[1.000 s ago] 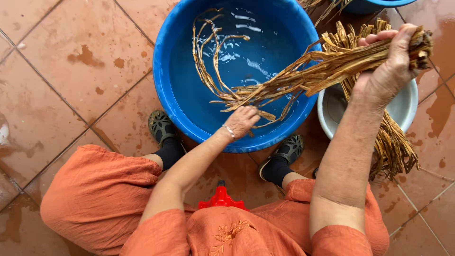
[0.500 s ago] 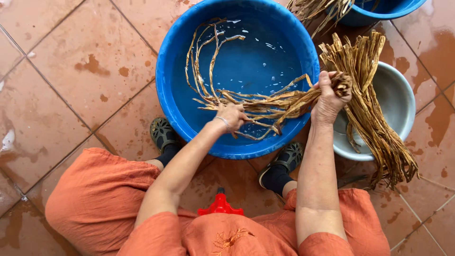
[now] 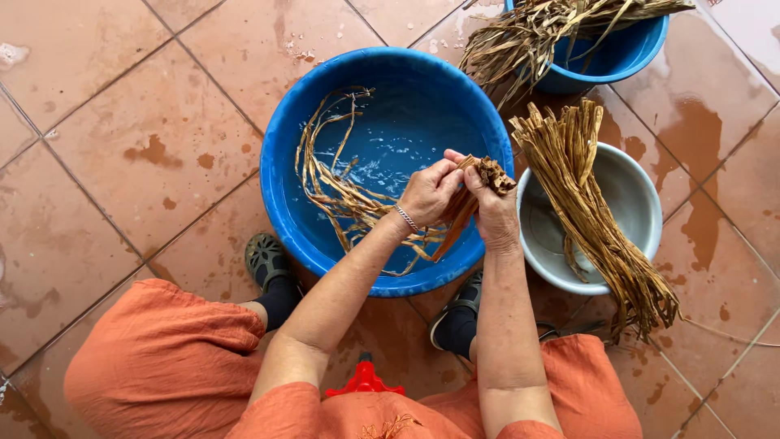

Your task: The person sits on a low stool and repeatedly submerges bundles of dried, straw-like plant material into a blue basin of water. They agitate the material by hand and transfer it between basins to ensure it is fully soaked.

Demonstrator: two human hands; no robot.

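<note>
Here, both hands clasp 1 bunch of wet brown plant strips (image 3: 475,191) over the large blue basin (image 3: 280,162).
The left hand (image 3: 429,193) and right hand (image 3: 494,213) close around its folded end, loose strips trailing into the water; 2 blue basins, 1 grey bowl (image 3: 642,203) bearing 1 dry bundle (image 3: 589,211).

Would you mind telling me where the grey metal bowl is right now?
In the head view, the grey metal bowl sits on the tiled floor right of the large blue basin, just beyond the right hand, with a bundle of dried strips lying across it.
</note>
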